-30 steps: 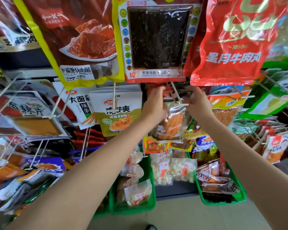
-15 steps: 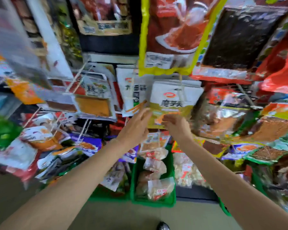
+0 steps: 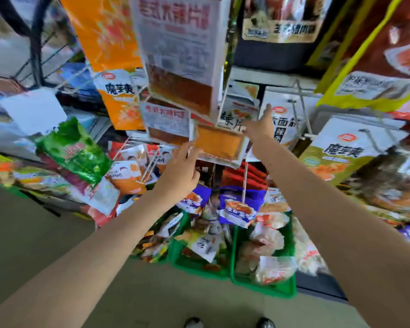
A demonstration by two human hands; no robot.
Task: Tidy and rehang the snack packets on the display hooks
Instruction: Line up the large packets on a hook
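Reaching up with both arms into a rack of hanging snack packets; left hand [image 3: 180, 171] just under the lower left corner of an orange-windowed packet [image 3: 219, 143], fingers straight and spread, fingertips touching or nearly touching its edge; grip open, holding nothing; right hand [image 3: 260, 125] stretched further in beside the same packet's upper right, fingers extended toward a white packet [image 3: 283, 124] on a wire hook [image 3: 302, 114]; contact there too blurred to judge; grip open as far as visible. Below, green baskets [image 3: 265, 288] on the floor; loose pale and clear-wrapped snack bags [image 3: 268, 242] piled inside; blue packets [image 3: 240, 207] hang just above them. Whole frame smeared by motion; print mostly unreadable; upper packets cut off by the top edge; two shoe tips [image 3: 265, 323] at the bottom.
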